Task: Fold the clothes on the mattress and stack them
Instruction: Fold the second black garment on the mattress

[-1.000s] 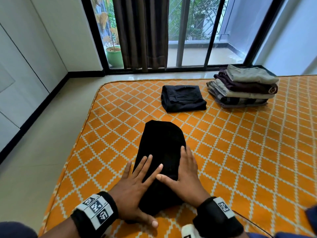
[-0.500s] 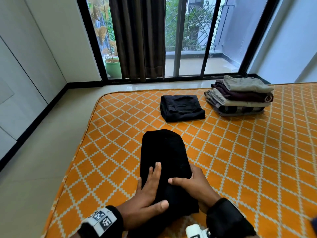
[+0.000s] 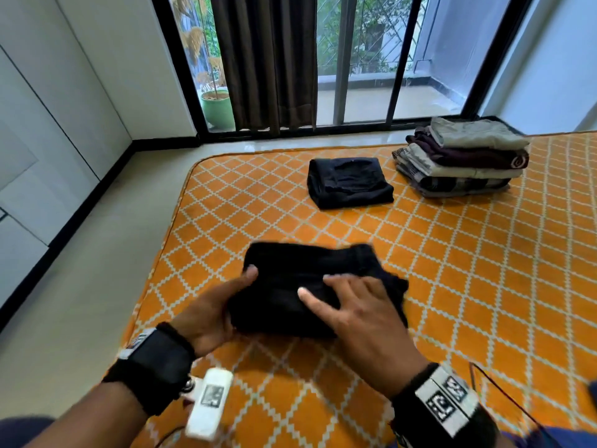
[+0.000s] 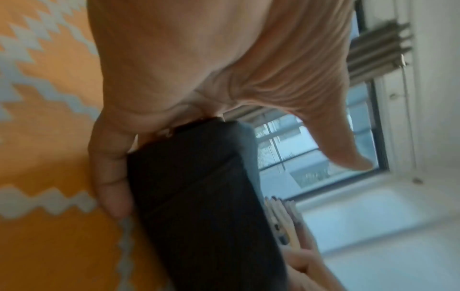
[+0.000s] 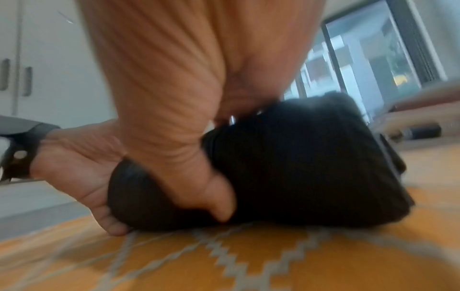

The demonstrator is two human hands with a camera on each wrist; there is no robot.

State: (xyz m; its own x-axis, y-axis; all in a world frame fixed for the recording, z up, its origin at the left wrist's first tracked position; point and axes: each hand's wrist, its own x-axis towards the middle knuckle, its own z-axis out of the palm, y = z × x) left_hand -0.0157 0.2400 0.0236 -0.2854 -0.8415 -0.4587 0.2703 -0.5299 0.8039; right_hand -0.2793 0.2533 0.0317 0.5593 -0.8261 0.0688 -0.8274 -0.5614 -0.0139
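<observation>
A black garment, folded into a thick bundle, lies crosswise between both hands over the near part of the orange patterned mattress. My left hand grips its left end, thumb on top and fingers underneath. My right hand holds the right part, with fingers spread over the top and the thumb pressed into the near edge of the garment. Whether the bundle touches the mattress I cannot tell. Farther back lie a folded black garment and a stack of folded clothes.
The mattress's left edge drops to a pale tiled floor. Behind the mattress are barred glass doors with a dark curtain. White cupboard doors line the left wall. A thin cable trails by my right wrist.
The long black garment that lay flat under my palms has been folded over into a short bundle, and both hands now grip it. It sits turned crosswise.
</observation>
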